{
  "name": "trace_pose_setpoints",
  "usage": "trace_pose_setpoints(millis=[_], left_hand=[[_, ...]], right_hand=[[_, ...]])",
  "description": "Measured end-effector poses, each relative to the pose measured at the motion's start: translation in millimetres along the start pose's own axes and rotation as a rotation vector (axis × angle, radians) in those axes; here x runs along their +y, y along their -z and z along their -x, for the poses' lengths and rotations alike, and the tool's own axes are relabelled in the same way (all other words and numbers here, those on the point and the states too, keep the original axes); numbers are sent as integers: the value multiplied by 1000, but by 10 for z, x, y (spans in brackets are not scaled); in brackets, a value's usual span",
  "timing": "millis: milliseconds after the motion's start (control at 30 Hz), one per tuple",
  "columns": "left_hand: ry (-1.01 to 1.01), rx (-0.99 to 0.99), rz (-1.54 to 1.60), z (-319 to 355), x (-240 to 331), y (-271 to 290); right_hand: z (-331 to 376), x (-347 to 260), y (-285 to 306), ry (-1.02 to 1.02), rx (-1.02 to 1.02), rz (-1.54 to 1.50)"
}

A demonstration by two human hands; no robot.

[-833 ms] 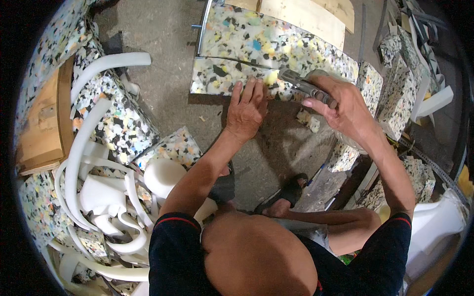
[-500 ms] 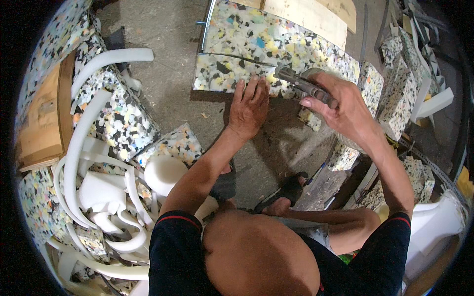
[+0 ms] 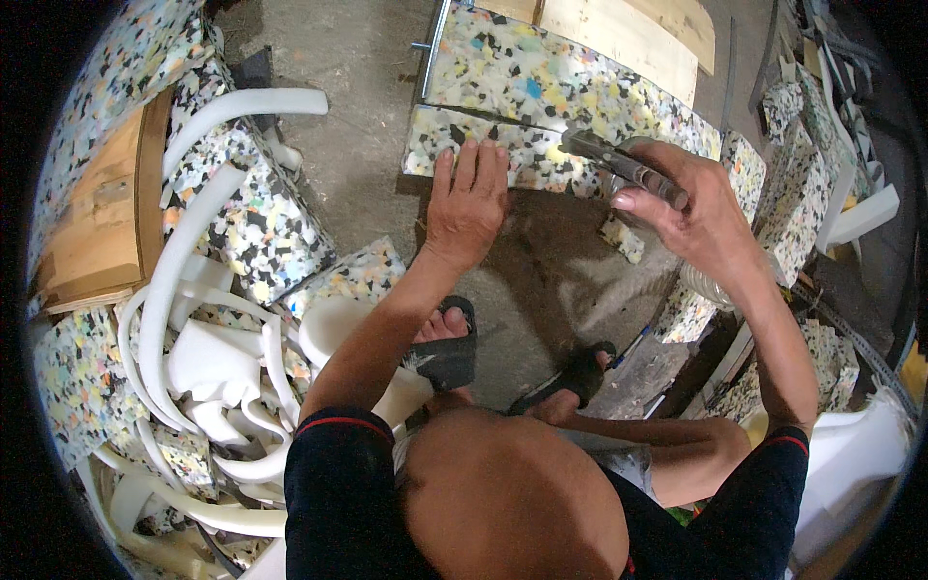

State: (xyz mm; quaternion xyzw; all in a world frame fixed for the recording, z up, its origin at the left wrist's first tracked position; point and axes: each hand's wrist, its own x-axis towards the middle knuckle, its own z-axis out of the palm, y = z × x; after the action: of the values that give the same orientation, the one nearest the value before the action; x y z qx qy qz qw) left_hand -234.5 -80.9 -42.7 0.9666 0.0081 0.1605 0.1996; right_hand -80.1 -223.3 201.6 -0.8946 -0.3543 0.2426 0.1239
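A slab of multicoloured speckled foam (image 3: 580, 92) lies on the floor in front of me. Along its near side a dark slit sets off a narrow foam strip (image 3: 454, 145). My left hand (image 3: 466, 217) rests on that strip's near edge, fingers stretched out and holding nothing. To its right, my right hand (image 3: 701, 208) is wrapped around a grey metal spray gun (image 3: 628, 166). The gun's nozzle end points left, close over the slit. Part of the grip is hidden behind my fingers. A clear coiled hose (image 3: 706, 283) shows beneath my right wrist.
Pale wooden boards (image 3: 619, 39) lie on the slab's far part. White curved foam offcuts (image 3: 217, 358) pile up at left, beside speckled blocks (image 3: 256, 203) and a wooden panel (image 3: 106, 208). More speckled foam pieces (image 3: 793, 193) line the right side. My sandalled foot (image 3: 443, 338) is below.
My left hand has slid leftward along the strip's near edge. The spray gun stays at about the same place over the slit. The whole view has shifted slightly.
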Motion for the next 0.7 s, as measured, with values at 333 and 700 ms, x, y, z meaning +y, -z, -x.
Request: trace_pose_setpoints(millis=[333, 700], left_hand=[[9, 70, -77, 67, 19, -167], [41, 116, 169, 13, -85, 102]], right_hand=[[-159, -182, -119, 12, -27, -68], [-93, -195, -130, -57, -21, -43]])
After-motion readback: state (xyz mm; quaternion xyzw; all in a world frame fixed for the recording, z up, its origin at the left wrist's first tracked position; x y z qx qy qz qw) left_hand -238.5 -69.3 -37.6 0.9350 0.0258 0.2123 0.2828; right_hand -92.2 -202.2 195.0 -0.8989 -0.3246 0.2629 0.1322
